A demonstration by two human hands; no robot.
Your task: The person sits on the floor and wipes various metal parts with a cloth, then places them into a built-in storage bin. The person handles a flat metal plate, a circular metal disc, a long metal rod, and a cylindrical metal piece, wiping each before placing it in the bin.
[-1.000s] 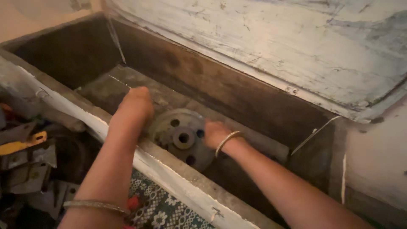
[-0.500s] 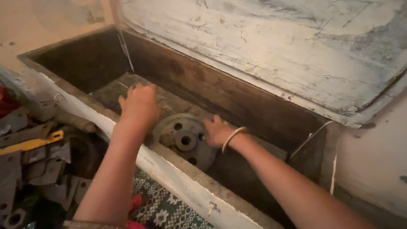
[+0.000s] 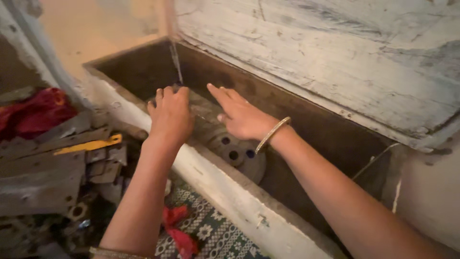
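Both my hands reach into an old wooden chest (image 3: 225, 187) whose whitewashed lid (image 3: 335, 52) stands raised. My left hand (image 3: 171, 115) hovers palm down over the chest's inside, fingers together, holding nothing. My right hand (image 3: 239, 115), with a metal bangle on its wrist, is spread flat beside it, index finger stretched toward the chest's back wall. Just under and right of both hands lies a round metal wheel (image 3: 237, 151) with several holes. Neither hand grips it.
A thin cord (image 3: 176, 62) runs from the lid down into the chest. Left of the chest lie scrap wood pieces (image 3: 43, 177), a yellow strip (image 3: 88, 145) and red cloth (image 3: 36, 112). Patterned green-and-white fabric (image 3: 211, 232) lies below the front wall.
Both hands have lifted off the metal wheel and moved left, deeper along the chest. The right hand has opened flat. The view has shifted right, showing more of the scrap pile.
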